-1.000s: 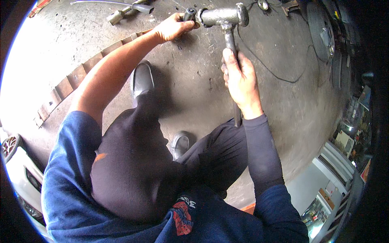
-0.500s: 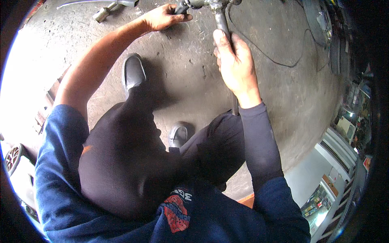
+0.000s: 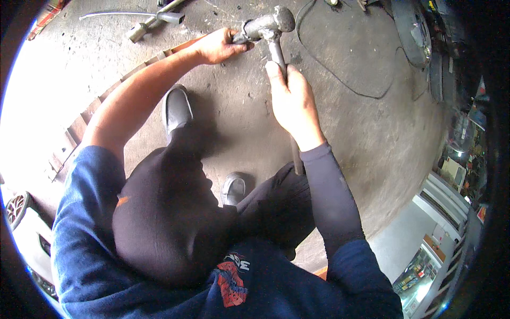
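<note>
My right hand (image 3: 295,104) is closed around the shaft of a hammer (image 3: 277,50), thumb lying along it. The hammer's thick grey metal head (image 3: 268,24) is at the top, and the shaft's lower end comes out below my wrist beside my right knee. Left of the head, my left hand (image 3: 220,47) is closed with its fingers round a short dark metal piece (image 3: 240,39). That piece meets or overlaps the left end of the hammer head; I cannot tell whether they touch. Most of it is hidden by my fingers.
On the concrete floor at the far left lies a metal rod tool (image 3: 139,32) beside a thin pale tube (image 3: 114,14). A dark cable (image 3: 345,85) curves across the floor to the right. My shoes (image 3: 177,106) are below my hands. A white car (image 3: 32,234) stands at left.
Both hands and the hammer sit lower in the picture, and the hammer's whole head now shows. The right hand has shifted left, bringing the hammer with it. Both grips are unchanged.
</note>
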The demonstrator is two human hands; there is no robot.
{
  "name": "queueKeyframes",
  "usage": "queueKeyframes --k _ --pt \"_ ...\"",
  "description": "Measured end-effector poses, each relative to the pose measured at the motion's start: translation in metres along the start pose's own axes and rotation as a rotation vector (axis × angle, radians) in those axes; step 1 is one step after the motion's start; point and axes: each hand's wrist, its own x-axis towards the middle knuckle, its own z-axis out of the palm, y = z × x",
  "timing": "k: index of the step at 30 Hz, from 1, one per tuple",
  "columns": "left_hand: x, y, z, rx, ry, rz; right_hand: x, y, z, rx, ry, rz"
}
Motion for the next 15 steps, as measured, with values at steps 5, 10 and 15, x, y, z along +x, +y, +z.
queueKeyframes --k 5,10,15 --pt "-0.001 -0.003 0.002 -0.038 0.021 0.046 -0.006 -0.037 -0.047 0.356 0.113 0.023" --pt "0.005 -0.013 0.009 -0.072 -0.003 0.025 -0.012 -0.069 -0.083 0.870 0.271 -0.347" --pt "-0.002 -0.016 0.003 -0.002 0.000 0.109 0.002 -0.009 -0.003 -0.178 -0.011 0.004"
